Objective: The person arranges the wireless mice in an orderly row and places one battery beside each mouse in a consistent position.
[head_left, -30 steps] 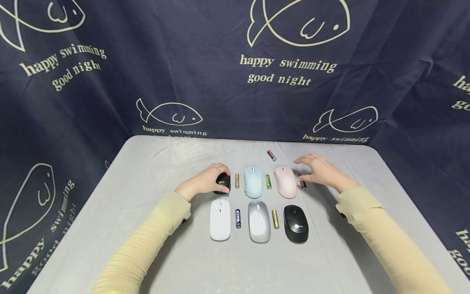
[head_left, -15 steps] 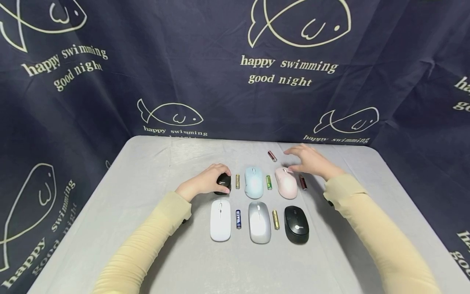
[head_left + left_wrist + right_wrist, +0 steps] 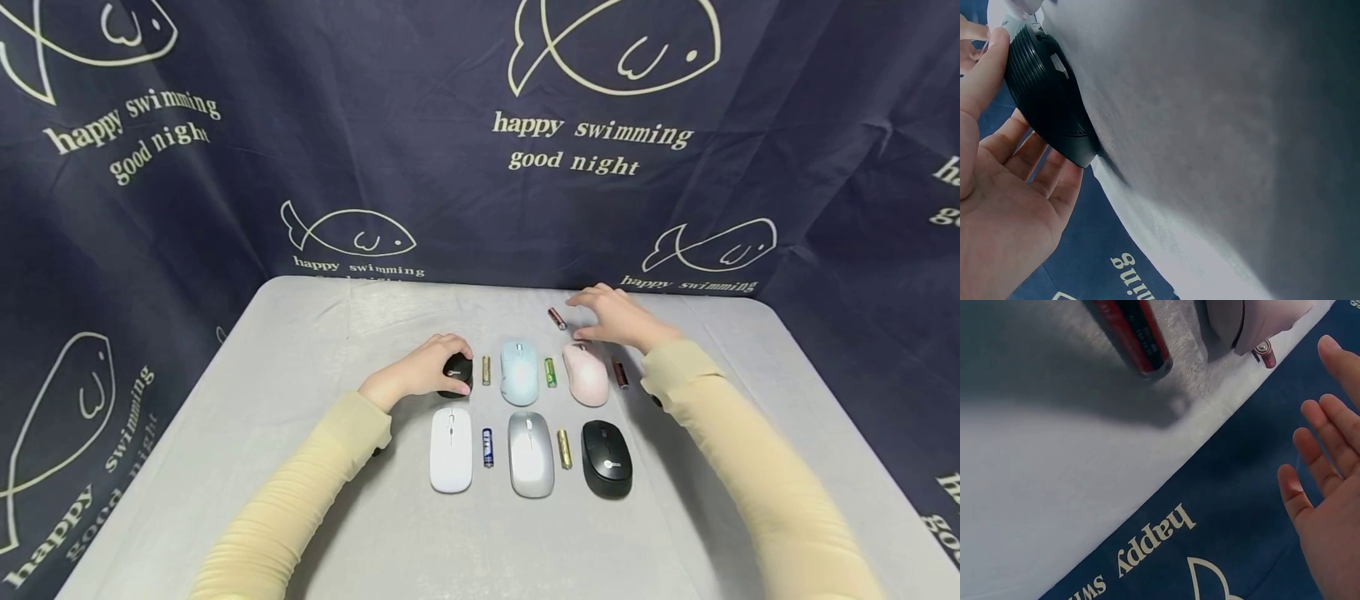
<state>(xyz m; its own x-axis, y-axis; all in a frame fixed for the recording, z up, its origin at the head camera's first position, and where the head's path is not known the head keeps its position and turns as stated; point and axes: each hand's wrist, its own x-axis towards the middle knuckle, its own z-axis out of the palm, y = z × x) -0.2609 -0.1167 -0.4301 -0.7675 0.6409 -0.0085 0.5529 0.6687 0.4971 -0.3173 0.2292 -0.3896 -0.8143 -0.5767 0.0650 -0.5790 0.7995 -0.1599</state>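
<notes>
In the head view my left hand [image 3: 415, 371] grips a black computer mouse [image 3: 456, 373] at the left end of the back row, thumb and fingers on its sides. The left wrist view shows this black mouse [image 3: 1050, 94] tipped on edge in that camera, near the grey surface. My right hand [image 3: 621, 320] is above the front end of a pink mouse [image 3: 587, 377], holding nothing. Its spread fingers are just right of a dark red battery [image 3: 557, 318]. In the right wrist view the hand [image 3: 1335, 481] has loosely extended fingers.
Beside the pink mouse lies another red battery [image 3: 621, 373]. A light blue mouse [image 3: 520, 373], green battery [image 3: 551, 372] and gold battery [image 3: 486, 370] share the back row. In front are white [image 3: 451, 450], silver and black mice, with blue [image 3: 488, 447] and gold batteries between.
My right hand has moved left and away from me, from beside the pink mouse to near the far red battery. My left hand stays on the black mouse.
</notes>
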